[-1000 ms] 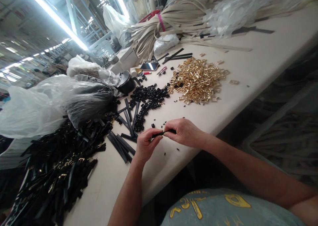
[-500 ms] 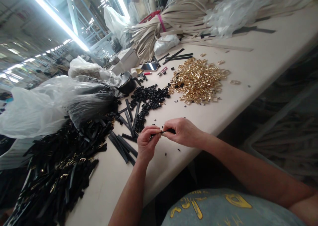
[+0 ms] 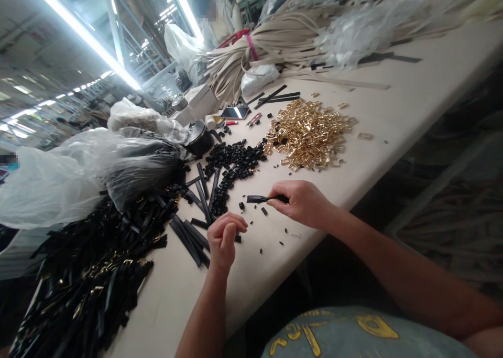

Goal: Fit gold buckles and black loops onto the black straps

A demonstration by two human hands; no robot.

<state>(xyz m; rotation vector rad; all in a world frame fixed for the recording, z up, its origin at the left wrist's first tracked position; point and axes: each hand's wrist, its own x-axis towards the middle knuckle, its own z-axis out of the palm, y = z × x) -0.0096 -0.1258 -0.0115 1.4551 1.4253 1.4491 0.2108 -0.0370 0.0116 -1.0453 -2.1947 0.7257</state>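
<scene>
My right hand pinches one end of a short black strap, which points left just above the beige table. My left hand is curled closed a little nearer to me, apart from the strap; whether its fingers hold a small piece is hidden. Loose black loops lie in a heap just beyond both hands. A pile of gold buckles sits past my right hand. Several loose black straps lie left of my left hand.
A large heap of finished black straps with gold fittings fills the near left. Clear plastic bags lie behind it. A bundle of cream straps, a phone and a black pot are farther back. The table edge runs along my right.
My hands have come apart. The right hand kept the black strap and moved slightly right and away; the left hand let go of it and dropped back toward me, closed.
</scene>
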